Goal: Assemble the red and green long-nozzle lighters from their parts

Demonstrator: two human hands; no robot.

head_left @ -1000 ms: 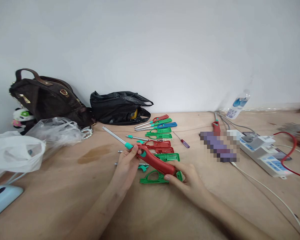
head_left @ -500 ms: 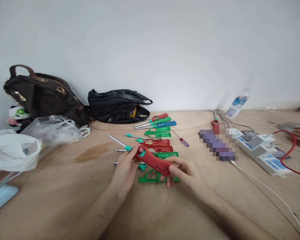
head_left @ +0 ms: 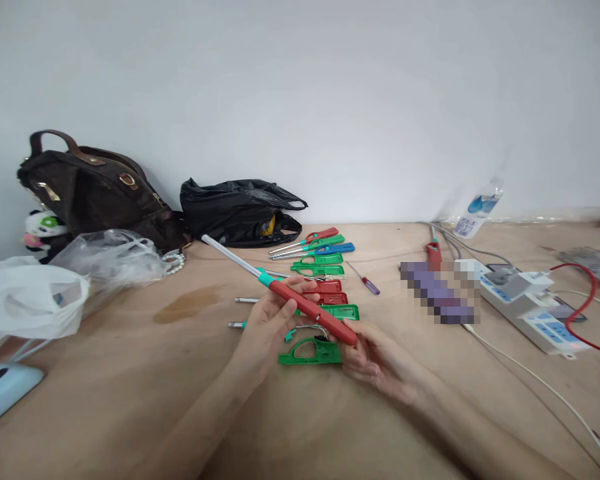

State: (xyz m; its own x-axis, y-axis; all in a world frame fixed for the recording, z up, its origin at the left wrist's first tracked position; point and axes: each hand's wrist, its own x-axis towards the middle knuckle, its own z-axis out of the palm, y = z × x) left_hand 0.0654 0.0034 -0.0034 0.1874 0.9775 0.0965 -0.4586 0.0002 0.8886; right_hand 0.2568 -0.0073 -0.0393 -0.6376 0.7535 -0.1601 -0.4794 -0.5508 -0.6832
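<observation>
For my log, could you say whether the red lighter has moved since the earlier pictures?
Yes: the red lighter tilted, its tip nearer the black bag.

Bare tabletop [head_left: 130, 373] lies open leftward; lighter shells [head_left: 330, 312] crowd ahead, power strip [head_left: 540, 320] right.

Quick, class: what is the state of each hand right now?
Left hand: closed on the red lighter, mid-body.
Right hand: touching the lighter's rear end; grip cannot be told.

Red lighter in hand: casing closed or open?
Looks closed: the red lighter shows a solid red body, no insides visible, unlike the open green shell below it.
</observation>
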